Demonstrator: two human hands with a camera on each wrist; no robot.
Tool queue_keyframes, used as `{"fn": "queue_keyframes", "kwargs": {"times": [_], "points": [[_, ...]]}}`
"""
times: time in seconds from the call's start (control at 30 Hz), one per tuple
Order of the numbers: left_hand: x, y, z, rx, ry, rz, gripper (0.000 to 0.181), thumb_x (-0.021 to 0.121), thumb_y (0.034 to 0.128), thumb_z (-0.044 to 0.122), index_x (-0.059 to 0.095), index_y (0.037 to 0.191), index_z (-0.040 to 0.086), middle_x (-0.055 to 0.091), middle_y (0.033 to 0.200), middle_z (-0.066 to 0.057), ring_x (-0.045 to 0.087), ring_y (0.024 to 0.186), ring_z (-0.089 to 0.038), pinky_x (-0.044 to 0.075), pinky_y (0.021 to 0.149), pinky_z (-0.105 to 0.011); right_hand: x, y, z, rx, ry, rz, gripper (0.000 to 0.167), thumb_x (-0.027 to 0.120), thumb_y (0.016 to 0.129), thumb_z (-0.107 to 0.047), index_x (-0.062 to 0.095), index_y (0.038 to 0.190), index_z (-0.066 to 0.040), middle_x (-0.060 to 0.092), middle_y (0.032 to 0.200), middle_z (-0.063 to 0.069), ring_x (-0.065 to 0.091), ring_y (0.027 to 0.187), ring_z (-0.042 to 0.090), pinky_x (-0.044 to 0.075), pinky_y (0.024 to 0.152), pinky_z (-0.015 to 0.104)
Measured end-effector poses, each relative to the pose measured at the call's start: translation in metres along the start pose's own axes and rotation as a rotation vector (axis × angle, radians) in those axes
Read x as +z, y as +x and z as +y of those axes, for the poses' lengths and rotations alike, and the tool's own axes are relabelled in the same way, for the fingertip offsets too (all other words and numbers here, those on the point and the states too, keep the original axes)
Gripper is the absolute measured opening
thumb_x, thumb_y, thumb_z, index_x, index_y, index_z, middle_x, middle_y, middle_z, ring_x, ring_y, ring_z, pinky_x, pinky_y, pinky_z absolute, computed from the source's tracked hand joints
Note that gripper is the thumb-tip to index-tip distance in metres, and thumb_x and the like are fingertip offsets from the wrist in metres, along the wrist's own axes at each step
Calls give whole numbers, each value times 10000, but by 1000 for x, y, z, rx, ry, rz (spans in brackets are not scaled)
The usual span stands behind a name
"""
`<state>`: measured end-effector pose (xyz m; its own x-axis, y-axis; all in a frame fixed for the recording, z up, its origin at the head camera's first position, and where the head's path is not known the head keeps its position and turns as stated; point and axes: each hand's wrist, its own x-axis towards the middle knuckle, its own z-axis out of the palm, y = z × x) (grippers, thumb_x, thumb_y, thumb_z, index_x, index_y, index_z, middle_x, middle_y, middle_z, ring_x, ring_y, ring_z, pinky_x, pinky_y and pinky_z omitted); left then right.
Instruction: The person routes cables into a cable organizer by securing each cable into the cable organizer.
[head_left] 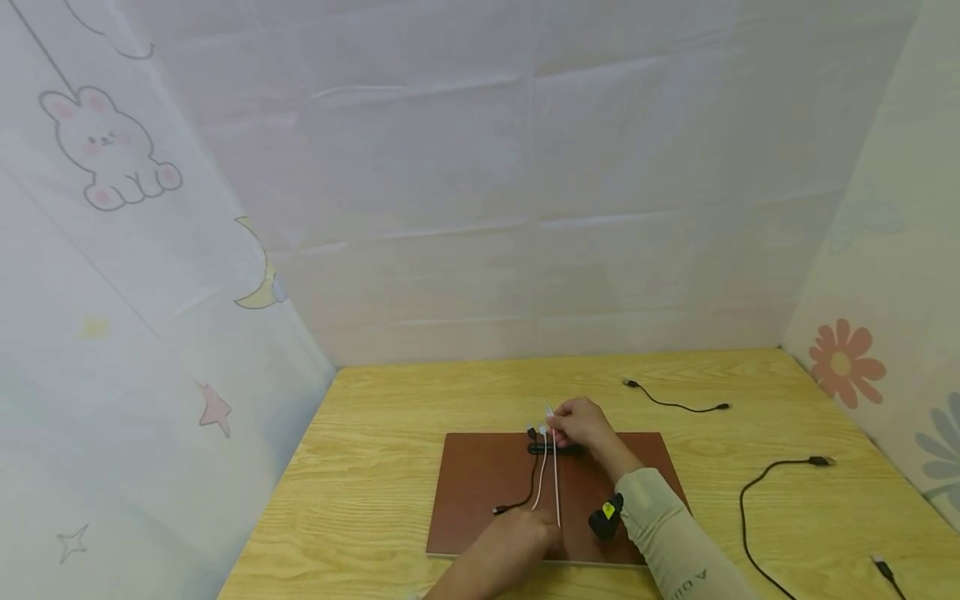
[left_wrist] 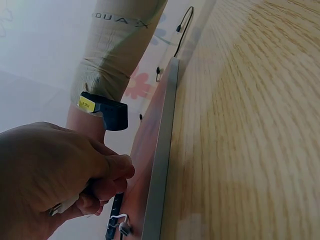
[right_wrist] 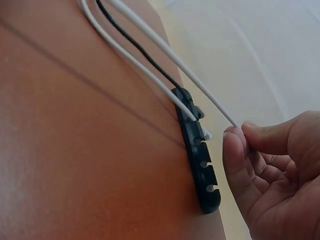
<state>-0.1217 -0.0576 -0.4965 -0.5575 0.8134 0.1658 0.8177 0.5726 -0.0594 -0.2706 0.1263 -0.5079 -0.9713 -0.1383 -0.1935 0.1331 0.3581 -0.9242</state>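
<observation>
A white cable [head_left: 556,483] runs taut between both hands above a brown board [head_left: 480,467]. My right hand [head_left: 581,423] pinches its far end between thumb and fingertips; the right wrist view shows this right hand [right_wrist: 280,170] beside a black cable clip strip [right_wrist: 196,150]. My left hand [head_left: 517,537] holds the near end, with curled fingers, over the board's front part. Two other cables, one black [right_wrist: 140,47] and one white [right_wrist: 130,60], sit in slots at one end of the strip. Open slots show along its other end.
On the wooden table [head_left: 360,467] to the right lie a short black cable [head_left: 675,406], a longer black cable [head_left: 742,508] and another plug [head_left: 883,569] at the edge. Printed wall sheets [head_left: 450,208] stand behind and at the sides. A black wrist camera [head_left: 606,518] sits on the right sleeve.
</observation>
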Motion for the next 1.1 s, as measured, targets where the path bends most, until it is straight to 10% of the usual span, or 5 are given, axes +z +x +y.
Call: {"fn": "queue_keyframes", "kwargs": {"times": [0.4, 1.1], "points": [[8, -5, -2, 24, -155, -40, 165, 780, 825, 148, 800, 940, 263, 670, 877, 162, 577, 760, 104, 392, 626, -39, 3, 4, 5, -31, -165, -2, 171, 650, 974, -62, 698, 1074, 68, 683, 754, 102, 663, 600, 153, 585, 584, 305], [5, -8, -2, 55, 5, -70, 145, 793, 829, 166, 774, 910, 285, 633, 828, 179, 516, 680, 91, 382, 587, -74, 0, 10, 6, -40, -353, -29, 100, 691, 961, -115, 719, 922, -27, 661, 709, 56, 628, 619, 153, 526, 587, 286]]}}
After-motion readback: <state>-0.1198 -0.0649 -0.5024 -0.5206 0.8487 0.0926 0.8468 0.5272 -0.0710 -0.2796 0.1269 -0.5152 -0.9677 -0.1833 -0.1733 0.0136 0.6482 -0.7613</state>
